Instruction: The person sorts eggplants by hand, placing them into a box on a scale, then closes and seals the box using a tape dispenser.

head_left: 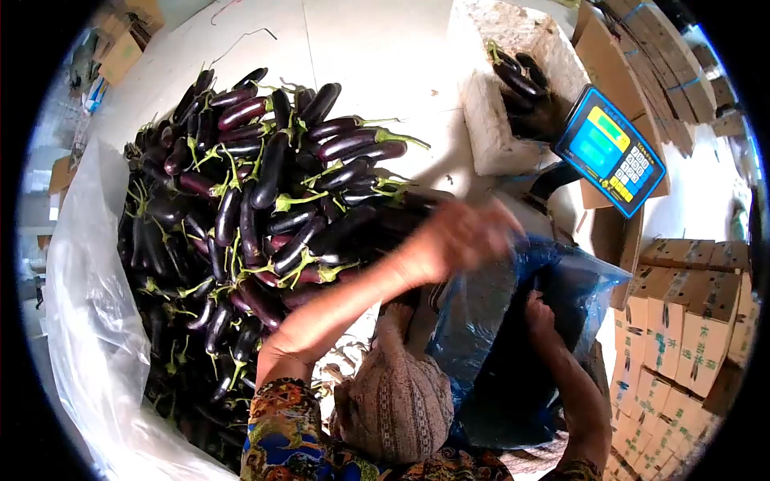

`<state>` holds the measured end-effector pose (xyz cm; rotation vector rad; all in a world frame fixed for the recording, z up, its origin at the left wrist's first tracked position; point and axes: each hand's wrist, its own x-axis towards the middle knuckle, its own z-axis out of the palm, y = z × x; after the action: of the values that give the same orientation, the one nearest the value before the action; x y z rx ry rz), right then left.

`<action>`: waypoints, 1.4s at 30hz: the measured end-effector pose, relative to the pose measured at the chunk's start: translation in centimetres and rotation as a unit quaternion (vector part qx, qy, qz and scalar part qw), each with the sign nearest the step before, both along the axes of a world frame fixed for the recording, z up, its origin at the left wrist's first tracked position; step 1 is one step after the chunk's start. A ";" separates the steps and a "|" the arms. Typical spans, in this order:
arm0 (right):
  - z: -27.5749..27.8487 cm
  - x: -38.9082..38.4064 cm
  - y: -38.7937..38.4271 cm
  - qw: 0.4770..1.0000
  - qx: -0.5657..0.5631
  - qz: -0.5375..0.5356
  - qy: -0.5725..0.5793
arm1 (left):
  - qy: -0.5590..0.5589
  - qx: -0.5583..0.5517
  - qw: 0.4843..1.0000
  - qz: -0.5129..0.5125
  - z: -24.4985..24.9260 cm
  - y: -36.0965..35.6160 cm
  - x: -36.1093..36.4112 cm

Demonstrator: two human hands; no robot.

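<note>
The blue bag (481, 309) lies around the right hand (542, 319), which reaches in over its dark inside. That hand's fingers are bent at the far part of the bag; whether they pinch anything is too dark to tell. The left hand (473, 240) is up and forward of the right one, to its left, near the bag's far edge. It is blurred, so I cannot tell whether its fingers are spread or pressed together. The eggplants (271, 172) are heaped to the left of the left hand, with a clear sheet (92, 297) along the heap's outer side. Beyond the left hand stands a foam box (485, 120) with more eggplants inside. The scale display (609, 152) is ahead of the right hand, and cartons (682, 321) are stacked to its right.
</note>
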<state>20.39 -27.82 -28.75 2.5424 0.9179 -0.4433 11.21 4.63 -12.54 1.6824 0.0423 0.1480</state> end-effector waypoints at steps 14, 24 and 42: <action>9.7 0.8 2.8 0.976 -0.036 -0.056 0.205 | 0.156 0.630 0.756 0.085 -24.4 4.7 3.0; 22.6 -0.1 6.0 0.472 0.453 -0.301 0.694 | -0.257 0.428 0.866 -0.031 7.8 -0.6 -1.4; 15.4 -4.5 -2.1 0.852 0.224 -0.311 0.356 | 0.164 -0.013 0.959 0.231 -10.1 0.5 -21.4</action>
<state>15.91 -29.94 -13.33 3.1296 0.3757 -1.6176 -10.15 5.10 -22.68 1.6326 0.6864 0.2143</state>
